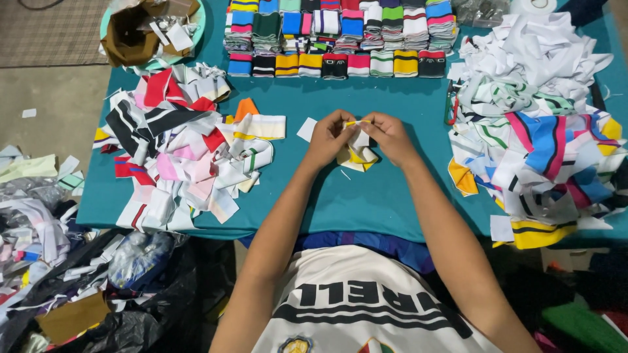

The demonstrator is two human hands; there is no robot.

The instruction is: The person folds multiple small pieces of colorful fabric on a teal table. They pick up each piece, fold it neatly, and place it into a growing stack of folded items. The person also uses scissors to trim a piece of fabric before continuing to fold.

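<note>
Strip between the hands [357, 154]: white with yellow bands and a thin dark line.
Table cover under the hands [366, 196]: plain teal.
Loose pile left of the left hand [186, 157]: white, red, pink and black stripes, one orange piece, some green lines.
Heap right of the right hand [536, 157]: mostly white on top; below it blue, pink, yellow and black bands.
Folded rows beyond the hands [340, 39]: striped stacks in blue, green, pink, yellow, black, white.
Shirt below the hands [366, 301]: cream with black lettering.
</note>
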